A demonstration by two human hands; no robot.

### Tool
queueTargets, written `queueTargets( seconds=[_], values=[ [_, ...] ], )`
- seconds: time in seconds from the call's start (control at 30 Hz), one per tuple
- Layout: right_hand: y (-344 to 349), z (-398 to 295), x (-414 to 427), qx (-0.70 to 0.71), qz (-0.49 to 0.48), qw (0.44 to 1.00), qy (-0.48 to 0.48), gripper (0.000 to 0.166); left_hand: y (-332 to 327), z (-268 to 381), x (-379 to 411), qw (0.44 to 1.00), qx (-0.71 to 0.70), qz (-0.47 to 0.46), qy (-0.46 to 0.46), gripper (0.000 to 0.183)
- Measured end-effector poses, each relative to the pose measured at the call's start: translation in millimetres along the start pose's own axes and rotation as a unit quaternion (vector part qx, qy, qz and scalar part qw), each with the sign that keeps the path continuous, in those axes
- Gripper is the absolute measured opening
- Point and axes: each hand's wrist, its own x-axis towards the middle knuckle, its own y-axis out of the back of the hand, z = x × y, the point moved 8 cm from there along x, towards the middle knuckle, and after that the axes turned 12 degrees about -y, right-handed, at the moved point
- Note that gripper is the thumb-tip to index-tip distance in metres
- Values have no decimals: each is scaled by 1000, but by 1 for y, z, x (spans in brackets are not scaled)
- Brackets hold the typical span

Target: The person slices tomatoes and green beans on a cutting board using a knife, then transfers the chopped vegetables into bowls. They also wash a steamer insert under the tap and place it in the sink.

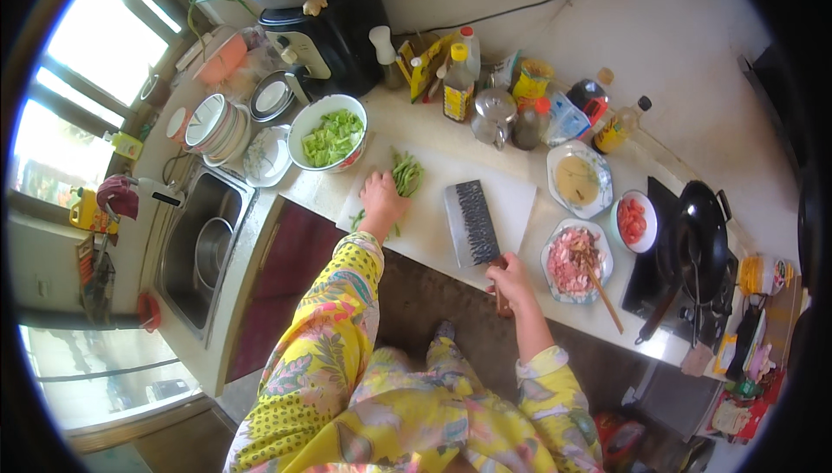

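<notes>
My left hand [382, 197] rests on a small pile of green beans or similar green pods [408, 173] on a white cutting board [513, 193]; whether its fingers grip any is hidden. A few more green pieces lie by my left wrist. In my right hand [510, 281] is the wooden handle of a cleaver [471, 223], whose broad blade with a dark textured face lies flat over the board. Beyond my left hand stands a white bowl of chopped green leaves [333, 135]. Right of the board is a patterned plate of cut raw meat [575, 258], with chopsticks [604, 294] leaning in it.
At right are a plate of yellowish liquid [577, 179], a bowl of cut tomato [632, 221] and a black wok [702, 239]. Bottles [459, 86] and a metal pot [493, 115] line the back. Stacked bowls [214, 125] stand near the sink [188, 265] at left.
</notes>
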Motion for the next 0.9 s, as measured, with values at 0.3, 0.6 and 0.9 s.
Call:
queueTargets(
  seconds=[0.3, 0.6, 0.9],
  values=[
    [47, -39, -62, -148, 266, 929, 210, 24, -12, 79, -15, 946, -43, -43, -317, 83],
    [6, -94, -56, -365, 403, 811, 218, 15, -6, 92, -25, 927, -31, -52, -370, 106],
    [-15, -95, -63, -432, 390, 776, 242, 10, -14, 89, -15, 880, -100, -111, -451, 98]
  ],
)
